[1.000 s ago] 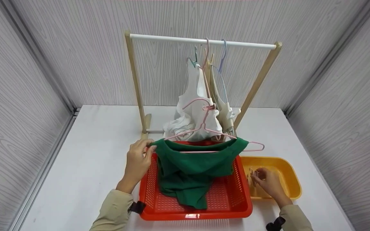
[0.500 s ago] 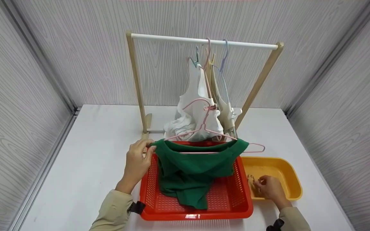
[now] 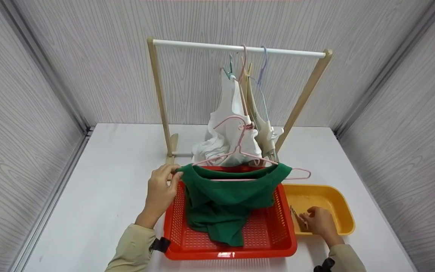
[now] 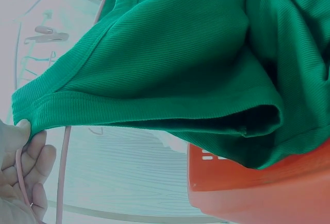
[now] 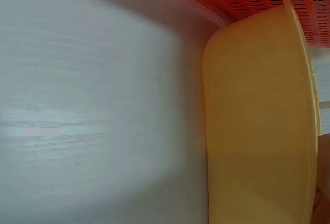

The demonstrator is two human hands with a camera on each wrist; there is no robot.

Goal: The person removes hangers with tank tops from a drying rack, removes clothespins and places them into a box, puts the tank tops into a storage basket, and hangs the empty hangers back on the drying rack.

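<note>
My left hand pinches one shoulder corner of a green ribbed shirt between thumb and fingers. In the left wrist view a pink hanger end runs across the palm of that hand. The pink hanger lies inside the shirt's neckline, its other end sticking out past the far shoulder. My right hand is down in the yellow tray, fingertips curled at small clothespins; I cannot tell whether it grips one. The right wrist view shows mostly the tray's outer wall.
The shirt's lower part lies in a red perforated basket beside the tray. Behind it stands a rack with a white bar. White garments and a beige one hang there on hangers, some with clips.
My right hand has moved slightly down and toward me within the tray, and the clothespins at its fingertips have shifted. The left hand and green shirt stay still.
</note>
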